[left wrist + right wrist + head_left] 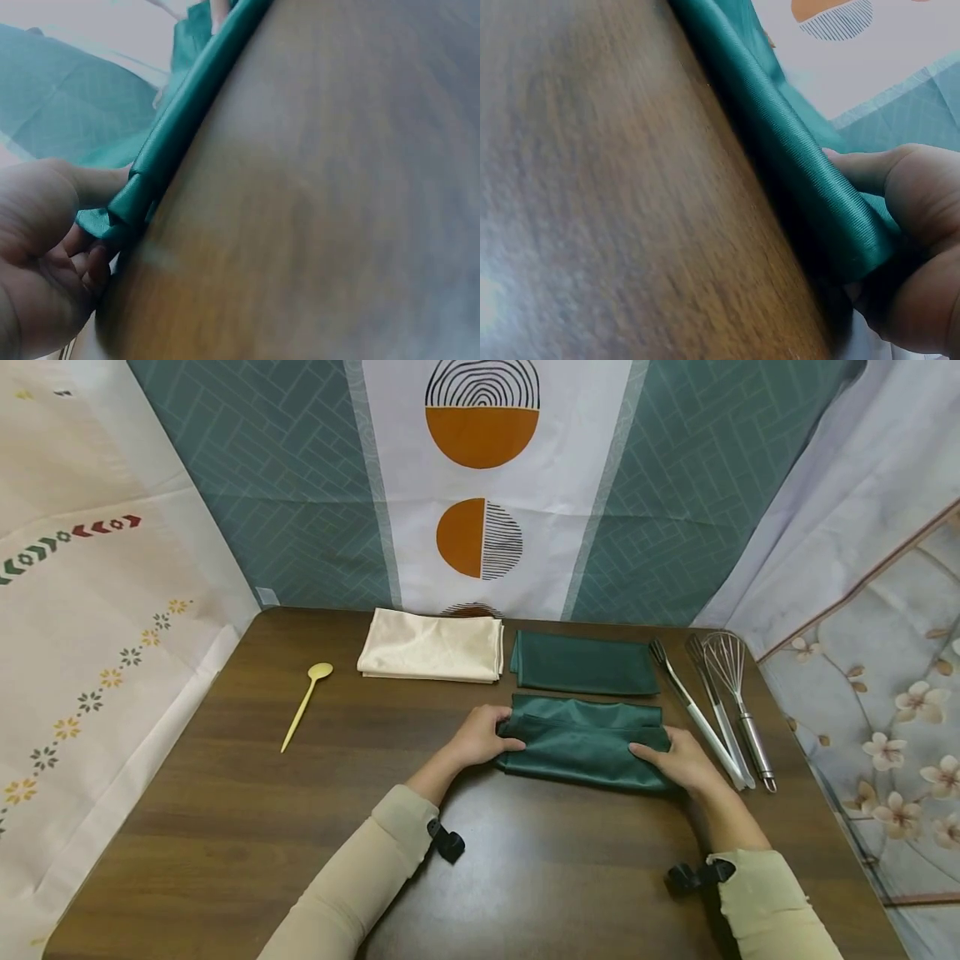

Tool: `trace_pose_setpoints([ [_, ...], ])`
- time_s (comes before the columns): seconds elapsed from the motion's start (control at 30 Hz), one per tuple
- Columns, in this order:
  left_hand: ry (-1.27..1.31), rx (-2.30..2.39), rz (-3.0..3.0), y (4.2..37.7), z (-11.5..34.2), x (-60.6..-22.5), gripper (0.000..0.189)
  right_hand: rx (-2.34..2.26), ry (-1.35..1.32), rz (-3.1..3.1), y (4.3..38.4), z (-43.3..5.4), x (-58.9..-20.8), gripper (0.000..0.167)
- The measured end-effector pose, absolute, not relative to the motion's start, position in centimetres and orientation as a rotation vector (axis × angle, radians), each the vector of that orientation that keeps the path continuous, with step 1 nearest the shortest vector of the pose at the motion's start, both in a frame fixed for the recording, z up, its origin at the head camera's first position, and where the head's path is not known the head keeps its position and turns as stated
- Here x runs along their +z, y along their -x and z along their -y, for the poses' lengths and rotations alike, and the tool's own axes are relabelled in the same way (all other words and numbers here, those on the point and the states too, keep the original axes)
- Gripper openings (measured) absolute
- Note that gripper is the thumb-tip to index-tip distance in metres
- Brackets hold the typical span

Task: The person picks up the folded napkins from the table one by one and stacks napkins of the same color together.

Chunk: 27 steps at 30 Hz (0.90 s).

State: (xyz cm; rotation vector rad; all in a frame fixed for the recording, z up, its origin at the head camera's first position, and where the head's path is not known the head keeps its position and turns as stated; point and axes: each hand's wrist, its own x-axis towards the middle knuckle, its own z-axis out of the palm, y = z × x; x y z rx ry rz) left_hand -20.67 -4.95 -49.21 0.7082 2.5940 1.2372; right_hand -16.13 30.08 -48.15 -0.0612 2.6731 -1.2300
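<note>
Cloth point(585, 753): green, lower right of mid-frame
Left hand point(478, 737): fingers pinched round left end
Right hand point(684, 760): same deal, right end

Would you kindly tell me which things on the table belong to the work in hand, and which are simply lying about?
In hand:
front green cloth, folded
left hand and right hand, gripping its ends

Apparently just lying about, untouched:
rear green cloth
cream cloth
spoon
whisk
what looks like tongs
</note>
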Motion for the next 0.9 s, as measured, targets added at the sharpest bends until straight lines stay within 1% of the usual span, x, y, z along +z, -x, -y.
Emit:
trace_pose_setpoints([
  [0.07,-0.711,1.231,-2.593,20.69,4.95,-49.09,0.037,-1.239,0.071,-2.667,16.15,-30.18,-48.15,0.057],
  [0.13,-0.707,1.22,-2.593,20.77,4.92,-48.94,0.034,-1.222,0.056,-2.666,16.17,-30.25,-48.06,0.067],
  [0.23,-0.689,1.204,-2.584,20.82,4.96,-48.8,0.031,-1.224,0.07,-2.645,16.07,-30.32,-48.04,0.072],
  [0.3,-0.683,1.199,-2.578,20.8,5.03,-48.83,0.029,-1.216,0.081,-2.645,15.91,-30.48,-48.04,0.068],
  [0.37,-0.679,1.211,-2.564,20.71,5.02,-48.92,0.024,-1.255,0.12,-2.648,15.78,-30.7,-48.24,0.054],
  [0.43,-0.662,1.214,-2.564,20.65,4.95,-48.95,0.018,-1.253,0.151,-2.684,15.72,-30.87,-48.36,0.045],
  [0.47,-0.651,1.215,-2.563,20.66,4.91,-49.0,0.021,-1.245,0.167,-2.71,15.77,-30.89,-48.41,0.043],
  [0.53,-0.628,1.207,-2.56,20.58,4.78,-49.08,0.04,-1.238,0.197,-2.745,15.84,-30.87,-48.56,0.043],
  [0.57,-0.626,1.2,-2.558,20.51,4.69,-49.1,0.046,-1.224,0.208,-2.765,15.83,-30.84,-48.63,0.043],
  [0.63,-0.63,1.199,-2.552,20.37,4.52,-49.19,0.048,-1.197,0.213,-2.792,15.77,-30.78,-48.7,0.045],
  [0.77,-0.649,1.253,-2.574,20.23,4.21,-49.33,0.026,-1.19,0.171,-2.782,15.68,-30.8,-48.56,0.043],
  [0.9,-0.612,1.36,-2.6,20.46,4.06,-49.25,0.015,-1.191,0.16,-2.82,15.82,-31.02,-48.1,0.036],
])
